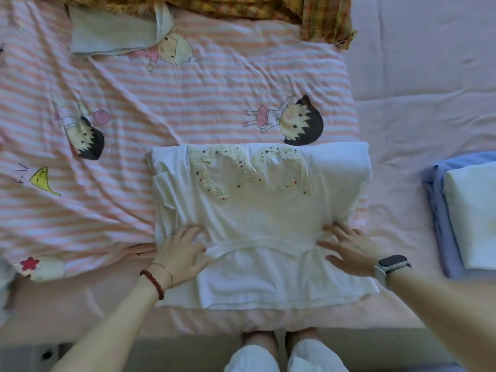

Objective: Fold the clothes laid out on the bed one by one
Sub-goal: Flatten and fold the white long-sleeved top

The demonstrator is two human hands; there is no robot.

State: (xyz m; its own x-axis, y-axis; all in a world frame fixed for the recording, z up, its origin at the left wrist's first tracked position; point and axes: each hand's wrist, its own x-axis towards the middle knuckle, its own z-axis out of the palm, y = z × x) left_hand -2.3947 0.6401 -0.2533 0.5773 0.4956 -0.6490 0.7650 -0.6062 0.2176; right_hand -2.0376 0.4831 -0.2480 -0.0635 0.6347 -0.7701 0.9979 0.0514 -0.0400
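A white top [257, 216] with cream embroidery and small beads lies partly folded on the bed [402, 76], near its front edge. Its sides are turned in and a seam runs across the lower half. My left hand [182, 251] lies flat on the garment's left side, fingers spread. My right hand [349, 248] lies flat on its right side, fingers straight and pointing inward. Neither hand grips the cloth.
A pink-striped cartoon sheet [161, 108] covers the left and middle of the bed. A folded stack of white and blue cloth [467, 216] sits at the right edge. A pale cloth [112, 33] and a yellow plaid one [268, 9] lie at the far side.
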